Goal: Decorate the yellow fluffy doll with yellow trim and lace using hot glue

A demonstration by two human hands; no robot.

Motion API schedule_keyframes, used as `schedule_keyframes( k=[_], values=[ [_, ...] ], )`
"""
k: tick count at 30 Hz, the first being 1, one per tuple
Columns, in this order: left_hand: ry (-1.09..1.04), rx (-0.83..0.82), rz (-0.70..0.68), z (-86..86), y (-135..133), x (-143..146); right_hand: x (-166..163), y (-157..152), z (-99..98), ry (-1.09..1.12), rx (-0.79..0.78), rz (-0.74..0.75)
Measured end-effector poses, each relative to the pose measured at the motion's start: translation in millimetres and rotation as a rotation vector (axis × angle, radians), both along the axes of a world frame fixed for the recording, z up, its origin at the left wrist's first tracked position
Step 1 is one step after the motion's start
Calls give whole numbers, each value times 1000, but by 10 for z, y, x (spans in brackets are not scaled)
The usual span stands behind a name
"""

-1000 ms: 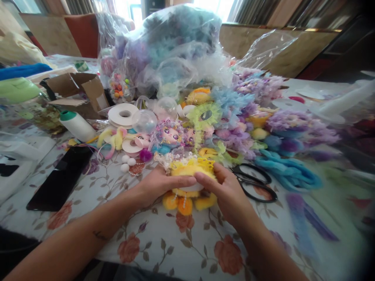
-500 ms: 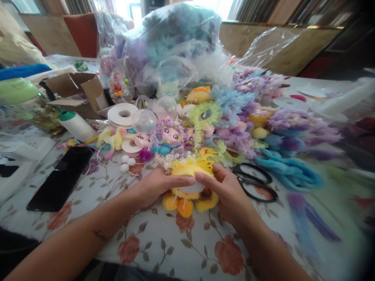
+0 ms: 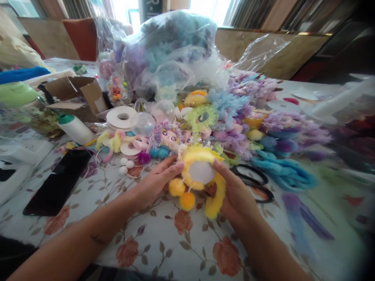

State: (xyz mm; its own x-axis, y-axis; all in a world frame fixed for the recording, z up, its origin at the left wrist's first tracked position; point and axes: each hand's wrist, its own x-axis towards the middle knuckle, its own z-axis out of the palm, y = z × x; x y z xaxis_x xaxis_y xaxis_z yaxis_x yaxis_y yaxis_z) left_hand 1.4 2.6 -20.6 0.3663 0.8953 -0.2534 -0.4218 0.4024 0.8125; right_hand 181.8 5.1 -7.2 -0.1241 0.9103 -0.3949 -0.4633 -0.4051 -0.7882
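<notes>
Between my hands is a yellow fuzzy ornament (image 3: 191,156) with a round whitish disc in its middle and lace along its top edge. Orange-yellow pompoms (image 3: 187,201) hang from it on bead strings, and a curved yellow fuzzy strip (image 3: 216,197) dangles at its right. My left hand (image 3: 164,175) grips its left side, thumb on the front. On the right side, my right hand (image 3: 234,187) pinches the rim with the thumb in front; its other fingers are mostly hidden behind. Black-handled scissors (image 3: 265,193) lie just beyond my right hand, partly covered by it.
Doll faces (image 3: 168,134), a green ruffled ring (image 3: 202,117) and ribbon spools (image 3: 121,117) crowd the table beyond. A black phone (image 3: 58,183) and a thread cone (image 3: 74,128) lie left. Blue fuzzy strips (image 3: 287,171) lie right. A large plastic bag (image 3: 175,50) stands behind.
The yellow ornament has been raised and tilted, so its whitish disc now faces me more. Both thumbs have moved apart to its sides, and the strip hangs lower at the right.
</notes>
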Motion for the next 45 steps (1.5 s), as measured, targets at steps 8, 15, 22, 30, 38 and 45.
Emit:
schedule_keyframes(
  k=[8, 15, 22, 30, 38, 45],
  values=[
    [304, 193, 43, 35, 23, -35, -12, -18, 5, 28, -45, 1],
    [401, 343, 66, 77, -13, -44, -27, -37, -5, 74, -14, 21],
    [355, 298, 71, 88, -12, -31, -36, -46, -10, 57, 2, -1],
    [269, 243, -30, 113, 27, -52, -55, -74, 24, -67, 159, 0],
    [117, 169, -21, 1, 46, -82, -20, -65, 41, -3, 61, -20],
    [129, 279, -105, -18, 64, -94, -16, -54, 55, 25, -6, -41]
  ],
)
